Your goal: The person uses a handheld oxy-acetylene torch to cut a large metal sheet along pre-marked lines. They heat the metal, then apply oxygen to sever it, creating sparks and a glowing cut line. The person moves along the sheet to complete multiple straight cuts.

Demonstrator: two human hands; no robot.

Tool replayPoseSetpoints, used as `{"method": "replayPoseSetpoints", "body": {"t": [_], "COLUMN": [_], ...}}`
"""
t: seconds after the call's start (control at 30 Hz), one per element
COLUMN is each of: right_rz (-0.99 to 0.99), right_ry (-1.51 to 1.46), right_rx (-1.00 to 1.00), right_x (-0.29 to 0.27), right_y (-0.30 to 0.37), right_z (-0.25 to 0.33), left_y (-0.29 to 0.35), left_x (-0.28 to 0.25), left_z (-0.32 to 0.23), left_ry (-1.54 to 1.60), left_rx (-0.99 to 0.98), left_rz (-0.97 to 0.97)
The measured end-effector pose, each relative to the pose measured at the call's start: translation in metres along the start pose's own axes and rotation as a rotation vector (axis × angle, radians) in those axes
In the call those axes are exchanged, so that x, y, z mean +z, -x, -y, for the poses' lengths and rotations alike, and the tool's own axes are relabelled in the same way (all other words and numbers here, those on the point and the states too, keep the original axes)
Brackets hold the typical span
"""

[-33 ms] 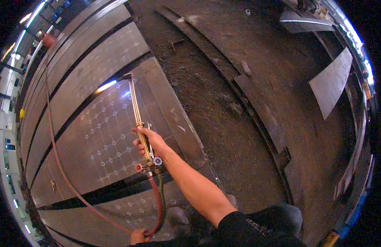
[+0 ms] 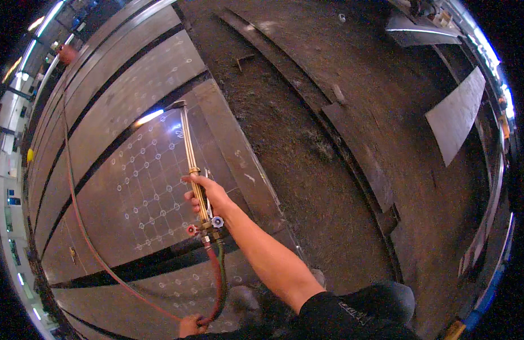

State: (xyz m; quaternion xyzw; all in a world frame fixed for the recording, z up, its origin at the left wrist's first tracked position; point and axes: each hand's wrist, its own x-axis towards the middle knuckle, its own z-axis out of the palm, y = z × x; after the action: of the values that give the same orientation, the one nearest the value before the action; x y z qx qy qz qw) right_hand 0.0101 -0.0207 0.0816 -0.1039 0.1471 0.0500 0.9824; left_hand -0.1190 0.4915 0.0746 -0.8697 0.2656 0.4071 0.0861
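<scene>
Brass torch [image 2: 189, 145] lit at 10 o'clock, fingers of our right hand [image 2: 215, 198] wrapped round it, left hand [image 2: 190, 327] clutching hoses [image 2: 220, 280] at 7, we see white circles [image 2: 156, 197] drawn, none visibly cut.

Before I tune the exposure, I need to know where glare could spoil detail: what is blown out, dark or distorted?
Head view: the cutting torch's flame is blown out to white, with bluish glare over the chalk-marked steel plate; head view: strip lights along the rim also glare; head view: the floor is dim and grainy, the corners black; head view: straight edges bow.
</scene>
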Motion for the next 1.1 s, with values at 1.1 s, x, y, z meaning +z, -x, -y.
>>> {"method": "replayPoseSetpoints", "body": {"t": [1.1], "right_rz": [-0.668], "right_ry": [1.169], "right_rx": [-0.544], "right_x": [0.136], "right_y": [0.123], "right_z": [0.232], "left_y": [-0.037], "left_x": [-0.244], "left_z": [-0.015], "left_ry": [-0.205], "left_rx": [0.491], "left_rz": [-0.28]}}
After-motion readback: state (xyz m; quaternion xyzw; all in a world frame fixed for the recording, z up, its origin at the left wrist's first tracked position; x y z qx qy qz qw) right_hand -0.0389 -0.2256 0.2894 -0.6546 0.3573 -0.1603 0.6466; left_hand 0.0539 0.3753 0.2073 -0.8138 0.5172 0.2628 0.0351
